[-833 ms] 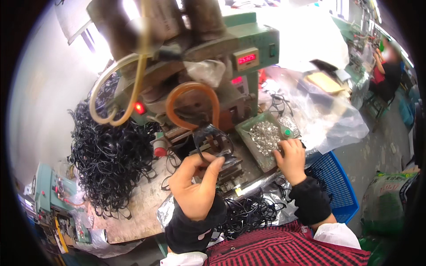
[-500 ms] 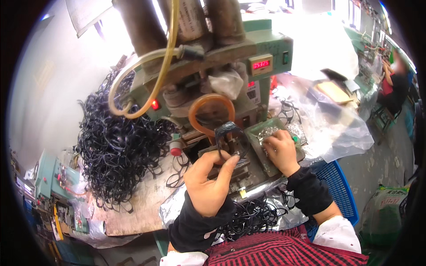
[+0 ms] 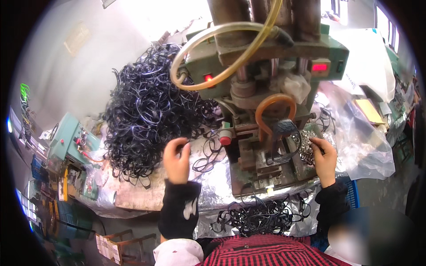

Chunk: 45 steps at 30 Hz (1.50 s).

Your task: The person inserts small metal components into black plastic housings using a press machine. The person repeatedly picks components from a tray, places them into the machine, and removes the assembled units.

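Observation:
My left hand (image 3: 176,162) hovers over the table at the right edge of a big heap of black loop-shaped bands (image 3: 146,111). Its fingers are curled with the thumb apart, and nothing shows between them. My right hand (image 3: 325,160) is at a tray of small shiny metal parts (image 3: 306,148), fingertips drawn together; whatever they pinch is too small to make out. Between the hands, one black band (image 3: 284,157) stands at the jig of a green bench press (image 3: 248,88), below an orange tube loop (image 3: 262,119).
More black bands (image 3: 262,217) lie on foil at the table's front edge. A red button (image 3: 225,140) sits on the press's left side. Clear plastic sheeting (image 3: 364,155) covers the right side, by a blue basket (image 3: 353,193). A yellow hose (image 3: 230,77) arcs across the press.
My left hand has let go of the black band, which stays at the jig, and has moved left toward the heap. My right hand remains at the metal parts. The view has shifted left.

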Tool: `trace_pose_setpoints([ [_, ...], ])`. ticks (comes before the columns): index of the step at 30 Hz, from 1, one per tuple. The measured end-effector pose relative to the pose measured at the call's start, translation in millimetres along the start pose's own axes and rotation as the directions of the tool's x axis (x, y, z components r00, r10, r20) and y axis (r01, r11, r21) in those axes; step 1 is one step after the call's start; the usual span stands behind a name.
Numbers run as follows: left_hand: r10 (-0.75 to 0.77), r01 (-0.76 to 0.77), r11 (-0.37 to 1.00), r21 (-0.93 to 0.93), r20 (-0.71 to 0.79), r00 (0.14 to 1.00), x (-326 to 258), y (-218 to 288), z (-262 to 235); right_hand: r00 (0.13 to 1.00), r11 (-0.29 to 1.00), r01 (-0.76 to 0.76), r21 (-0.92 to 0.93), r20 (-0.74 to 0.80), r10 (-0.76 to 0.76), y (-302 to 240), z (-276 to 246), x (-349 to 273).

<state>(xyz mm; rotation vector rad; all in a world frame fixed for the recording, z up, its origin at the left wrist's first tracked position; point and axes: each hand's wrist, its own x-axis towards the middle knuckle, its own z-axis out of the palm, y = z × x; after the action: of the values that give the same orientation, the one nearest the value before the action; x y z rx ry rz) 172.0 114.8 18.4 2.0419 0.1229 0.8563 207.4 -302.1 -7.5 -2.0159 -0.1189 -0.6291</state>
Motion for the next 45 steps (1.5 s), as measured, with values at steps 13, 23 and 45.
trace_pose_setpoints([
  [13,-0.201,0.111,0.772,0.626,0.074,0.977,46,-126,80,0.986,0.999,-0.053,-0.010,-0.162,0.050,10,-26,-39],
  [23,-0.251,0.251,0.894,-0.372,0.050,0.967,16,-19,36,0.975,0.964,0.203,0.174,0.060,-0.216,-85,15,-12],
  [45,0.189,-0.077,0.795,-0.602,0.125,0.974,-47,157,47,0.956,0.958,0.119,0.260,0.232,-0.181,-89,18,-15],
])
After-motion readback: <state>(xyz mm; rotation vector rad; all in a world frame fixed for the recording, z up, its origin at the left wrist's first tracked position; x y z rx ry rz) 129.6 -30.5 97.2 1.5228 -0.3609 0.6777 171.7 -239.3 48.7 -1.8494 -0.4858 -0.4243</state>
